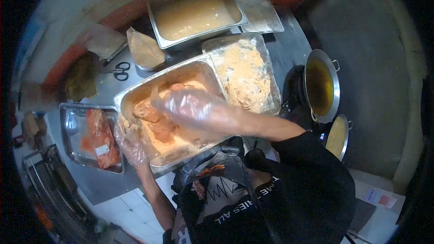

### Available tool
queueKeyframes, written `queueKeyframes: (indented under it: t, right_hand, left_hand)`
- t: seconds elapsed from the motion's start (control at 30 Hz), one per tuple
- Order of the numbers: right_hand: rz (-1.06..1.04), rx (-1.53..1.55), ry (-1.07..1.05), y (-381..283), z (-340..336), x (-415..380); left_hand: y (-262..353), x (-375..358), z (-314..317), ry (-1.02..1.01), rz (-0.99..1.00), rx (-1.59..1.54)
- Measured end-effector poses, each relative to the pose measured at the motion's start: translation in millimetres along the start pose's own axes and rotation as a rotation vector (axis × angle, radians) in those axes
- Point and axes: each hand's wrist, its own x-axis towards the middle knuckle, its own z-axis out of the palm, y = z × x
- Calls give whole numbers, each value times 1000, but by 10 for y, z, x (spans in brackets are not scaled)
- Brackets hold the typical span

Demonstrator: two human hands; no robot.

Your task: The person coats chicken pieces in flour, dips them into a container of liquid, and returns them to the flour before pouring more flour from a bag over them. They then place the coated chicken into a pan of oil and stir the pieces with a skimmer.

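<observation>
A deep metal pan [212, 74] holds orange-tinted flour and several coated pieces of raw meat [147, 112]. My left hand [131, 145], in a clear plastic glove, is at the pan's left wall, with its fingers over the rim. Whether those fingers are gripping the rim is unclear. Over the middle of the pan is my right hand [187, 108], also in a clear glove and smeared by motion. It is just right of the meat, and its fingers are too blurred to show whether they hold anything.
A flour-covered tray [244, 72] and a deep pan of cloudy liquid [199, 16] lie behind. On the left are a tray [74, 153] with packed meat [103, 138] and black-handled scissors [121, 71]. Two pans of oil, a larger one [322, 86] and a smaller one [338, 138], stand at the right.
</observation>
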Motion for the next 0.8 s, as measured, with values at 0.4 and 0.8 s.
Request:
queueKeyframes:
  t: [0.4,0.8]
  right_hand:
    - [930,105,168,1935,-562,-1717]
    - [783,-322,-448,2007,-779,-1890]
  left_hand:
    - [-33,-26,-3,-41,29,-113]
    - [-80,-20,-19,-27,36,21]
